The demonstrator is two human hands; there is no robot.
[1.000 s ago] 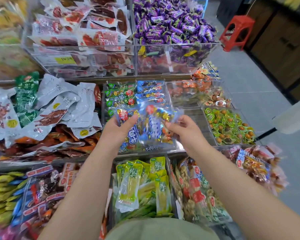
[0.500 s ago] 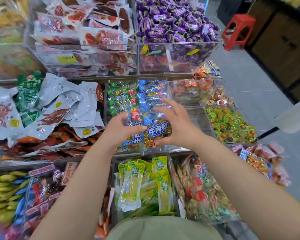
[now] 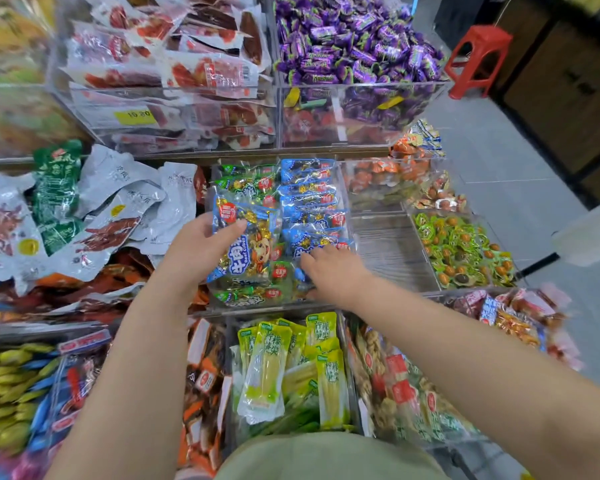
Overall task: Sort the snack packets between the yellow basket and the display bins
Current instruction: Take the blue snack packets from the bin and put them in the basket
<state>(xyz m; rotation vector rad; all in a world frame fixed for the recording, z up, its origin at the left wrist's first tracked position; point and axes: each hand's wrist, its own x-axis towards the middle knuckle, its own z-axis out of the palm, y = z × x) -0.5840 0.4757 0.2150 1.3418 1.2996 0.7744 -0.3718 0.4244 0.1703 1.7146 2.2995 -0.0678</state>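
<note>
Your left hand (image 3: 201,249) grips a blue beef-cube packet (image 3: 248,247) by its left edge. The thumb lies across the front near the top and the other fingers are hidden behind it. The packet stands tilted above the near left part of the clear display bin (image 3: 346,202) in the middle row.

Inside that bin, green packets (image 3: 248,183) fill the far left side and blue packets (image 3: 309,190) run in a column down the right side.

Your right hand (image 3: 338,273) comes in from the right, palm down. Its fingers (image 3: 309,262) are bent onto the blue packets at the near right of the bin. They touch the wrappers, but whether they pinch one cannot be told from here.

The two hands are close, with the held packet between them.

Left of the bin lies a heap of silver pouches (image 3: 118,206). Well to its right sits a bin of green-wrapped snacks (image 3: 461,249). Nearer to you, just below the middle bin, stand yellow-green packets (image 3: 291,362). On the far shelf, purple sweets (image 3: 354,39) are heaped behind a clear wall, and a red stool (image 3: 478,57) stands on the floor at the far right
</note>
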